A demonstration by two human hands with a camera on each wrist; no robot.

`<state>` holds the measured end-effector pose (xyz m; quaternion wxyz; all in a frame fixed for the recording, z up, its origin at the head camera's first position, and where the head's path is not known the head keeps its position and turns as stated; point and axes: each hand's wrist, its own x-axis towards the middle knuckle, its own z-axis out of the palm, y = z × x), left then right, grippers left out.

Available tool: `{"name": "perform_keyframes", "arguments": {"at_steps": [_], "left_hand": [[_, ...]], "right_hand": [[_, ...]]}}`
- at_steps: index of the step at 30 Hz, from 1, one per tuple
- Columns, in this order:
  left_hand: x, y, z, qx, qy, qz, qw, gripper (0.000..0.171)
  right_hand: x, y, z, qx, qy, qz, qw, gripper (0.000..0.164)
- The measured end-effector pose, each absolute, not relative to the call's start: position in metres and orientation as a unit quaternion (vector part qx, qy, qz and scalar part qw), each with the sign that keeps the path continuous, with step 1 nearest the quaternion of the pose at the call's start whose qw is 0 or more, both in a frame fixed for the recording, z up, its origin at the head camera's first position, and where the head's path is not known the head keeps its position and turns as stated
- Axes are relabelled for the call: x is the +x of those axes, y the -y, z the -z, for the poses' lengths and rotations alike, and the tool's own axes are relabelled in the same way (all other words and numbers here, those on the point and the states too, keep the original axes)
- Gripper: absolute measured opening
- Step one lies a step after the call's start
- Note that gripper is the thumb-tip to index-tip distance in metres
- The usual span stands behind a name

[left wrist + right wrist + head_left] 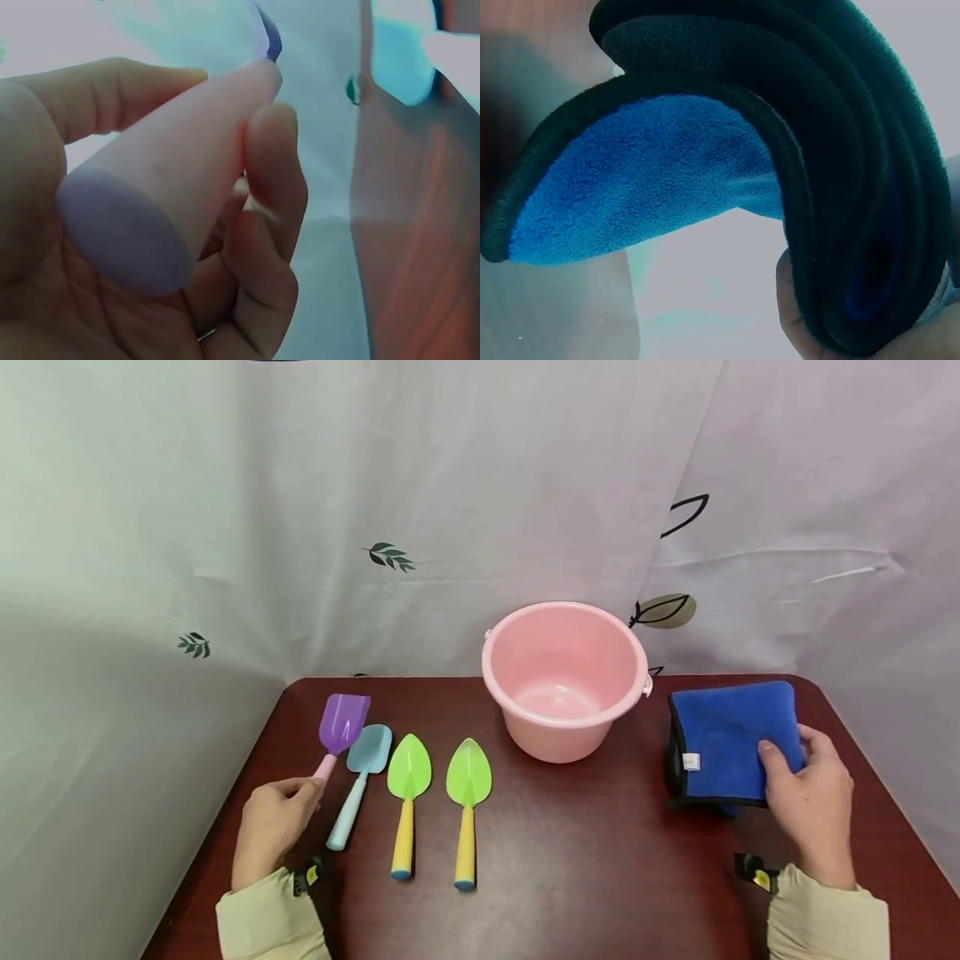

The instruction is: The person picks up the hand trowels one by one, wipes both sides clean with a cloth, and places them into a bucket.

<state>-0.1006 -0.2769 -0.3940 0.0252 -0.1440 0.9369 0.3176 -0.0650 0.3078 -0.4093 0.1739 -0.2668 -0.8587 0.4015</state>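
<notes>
Pinching the purple shovel (343, 724) by its pink handle (176, 150) in the left grip (272, 825); pinching the folded blue cloth (723, 743) in the right grip (815, 802).
Best to hold the shovel securely between thumb and fingers, raised enough to avoid knocking the pale blue shovel (370, 749) just beside it; for the cloth, better to press thumb against fingers through every layer, to stop the folds from slipping apart. Located at the left of the table (570, 860) (purple shovel) and right of the pink bucket (558, 743) (cloth). Hard to judge: any contact of blade or cloth with the tabletop. Hidden in the left wrist view: most of the blade, bar a purple sliver. Hidden in the right wrist view: most fingers, behind dark-edged folds.
</notes>
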Motion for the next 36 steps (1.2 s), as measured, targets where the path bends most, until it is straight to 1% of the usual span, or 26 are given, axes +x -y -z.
{"name": "perform_keyframes", "arguments": {"at_steps": [8, 14, 16, 25, 33, 36], "left_hand": [[-0.098, 0.262, 0.381, -0.092, -0.944, -0.314, 0.043, 0.06], [-0.097, 0.251, 0.376, -0.061, -0.944, -0.321, 0.053, 0.067], [-0.097, 0.247, 0.375, -0.056, -0.941, -0.328, 0.057, 0.066], [-0.096, 0.234, 0.372, 0.006, -0.938, -0.342, 0.056, 0.045], [-0.098, 0.218, 0.374, 0.024, -0.927, -0.368, 0.074, 0.029], [-0.099, 0.212, 0.374, 0.047, -0.929, -0.363, 0.063, 0.024]], "right_hand": [[-0.062, -0.301, 0.399, -0.263, 0.846, -0.399, 0.236, 0.048], [-0.06, -0.295, 0.391, -0.263, 0.837, -0.4, 0.267, 0.046], [-0.06, -0.293, 0.39, -0.256, 0.835, -0.401, 0.276, 0.045], [-0.056, -0.285, 0.386, -0.231, 0.843, -0.384, 0.296, 0.043], [-0.054, -0.274, 0.386, -0.184, 0.845, -0.385, 0.322, 0.042], [-0.054, -0.272, 0.385, -0.182, 0.847, -0.38, 0.324, 0.042]]}}
